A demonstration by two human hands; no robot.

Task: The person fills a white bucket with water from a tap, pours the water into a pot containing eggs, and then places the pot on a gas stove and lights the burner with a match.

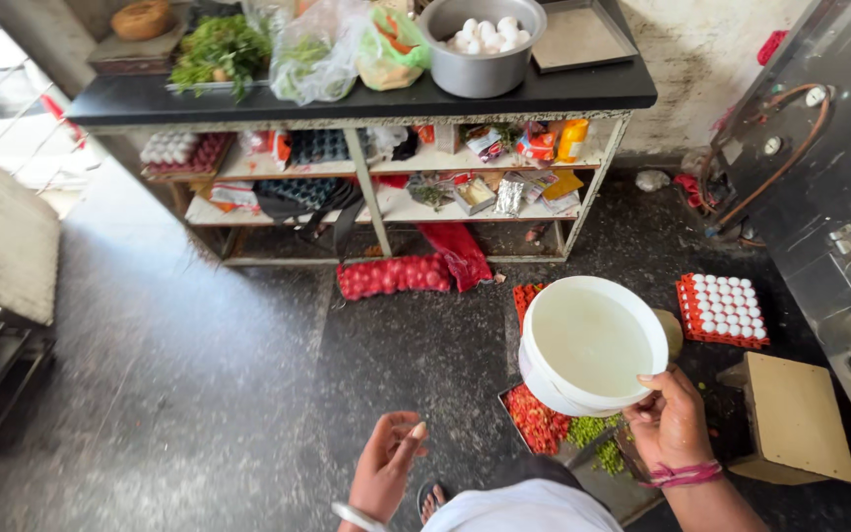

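The left hand [386, 465] hangs empty, fingers loosely spread. The right hand [669, 419] grips the near rim of a white bucket [588, 345] above a tray of chopped vegetables [554, 424]. Farther off sit an egg tray [724, 310] and cluttered shelves [376, 187].

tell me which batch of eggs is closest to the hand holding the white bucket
The red tray of eggs on the floor, just right of the white bucket; the other eggs sit farther off.
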